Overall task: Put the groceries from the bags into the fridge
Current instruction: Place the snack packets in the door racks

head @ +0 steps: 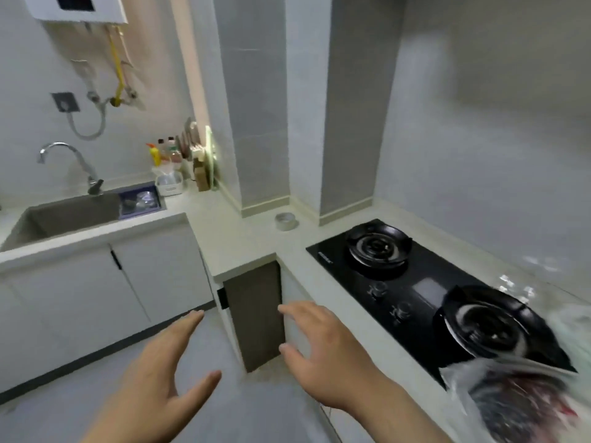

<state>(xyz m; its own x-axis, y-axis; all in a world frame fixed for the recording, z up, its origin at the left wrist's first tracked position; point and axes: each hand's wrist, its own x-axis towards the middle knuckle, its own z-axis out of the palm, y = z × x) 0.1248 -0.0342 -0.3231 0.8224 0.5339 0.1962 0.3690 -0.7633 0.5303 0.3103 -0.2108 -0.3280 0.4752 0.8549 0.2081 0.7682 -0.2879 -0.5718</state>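
left hand (166,372) and right hand (323,356) both empty, fingers (185,324) straight and spread, palms turned inward, held over floor before bench (230,238) corner. clear plastic bag (524,407) with dark red groceries sits on bench at lower right, overlapping near burner of hob (415,282); blurred, contents and long axis unclear. bag lies right of right hand, which is nearer; left hand well apart. fridge not in view. likely next move: reach right for bag.

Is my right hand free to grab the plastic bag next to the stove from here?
Probably yes. The right hand is open and empty, and the plastic bag sits at the near end of the stove, off to the hand's right, with nothing showing between them.
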